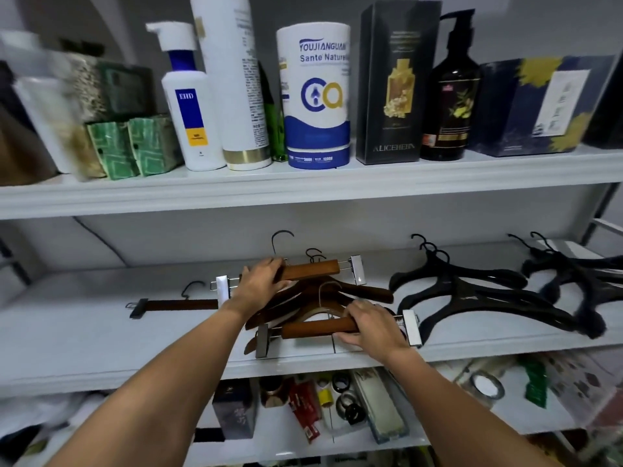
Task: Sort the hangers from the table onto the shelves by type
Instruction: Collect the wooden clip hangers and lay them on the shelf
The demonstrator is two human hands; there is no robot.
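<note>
On the white middle shelf (101,345) lies a pile of brown wooden hangers (367,293). My left hand (259,281) grips the rear wooden clip hanger (317,268), which has silver clips at both ends. My right hand (374,326) grips the front wooden clip hanger (313,327) near its right clip. A darker clip hanger (178,304) lies flat to the left, partly behind the rear hanger's left clip. Two piles of black plastic hangers (472,294) (580,278) lie to the right on the same shelf.
The upper shelf (303,183) holds bottles, a white and blue canister (315,96), dark boxes and green packets. The lower shelf (337,446) holds small boxes, tape rolls and packets. Bare shelf surface lies left of the dark clip hanger.
</note>
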